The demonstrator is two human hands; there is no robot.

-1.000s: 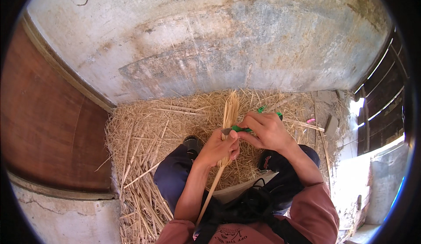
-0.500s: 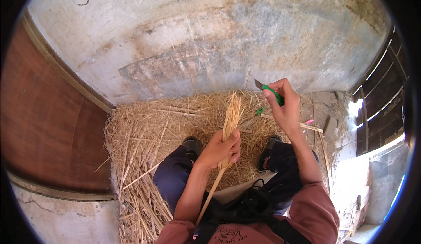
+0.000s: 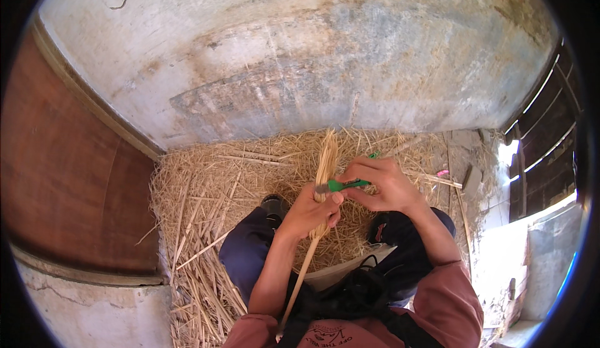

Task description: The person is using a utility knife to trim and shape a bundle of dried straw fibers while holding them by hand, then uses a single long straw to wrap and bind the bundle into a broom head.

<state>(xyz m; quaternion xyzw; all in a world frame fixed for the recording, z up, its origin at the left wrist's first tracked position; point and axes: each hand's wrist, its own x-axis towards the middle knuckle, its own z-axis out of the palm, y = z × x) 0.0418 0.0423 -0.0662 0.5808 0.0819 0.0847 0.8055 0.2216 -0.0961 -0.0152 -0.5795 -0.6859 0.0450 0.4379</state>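
My left hand (image 3: 307, 213) is closed around a stick with a frayed, straw-coloured brush of fine strips (image 3: 327, 157). The strips fan upward from the fist, and the bare shaft (image 3: 299, 282) slants down toward my lap. In my right hand (image 3: 389, 183) is a green-handled utility knife (image 3: 354, 185), pinched between thumb and fingers. Its blade (image 3: 322, 188) lies across the strips just above my left thumb. Whether it cuts into them I cannot tell. The two hands are close together, nearly touching at the knife.
Loose straw and shavings (image 3: 206, 185) cover the floor, with longer split strips (image 3: 200, 298) at the lower left. A stained wall (image 3: 300, 60) rises ahead, and a brown wooden panel (image 3: 75, 160) stands at left. A small block (image 3: 470, 179) lies at right.
My right hand has come down and left with the knife, bringing the blade from the air onto the frayed strips. My left hand keeps its hold, nearly in place.
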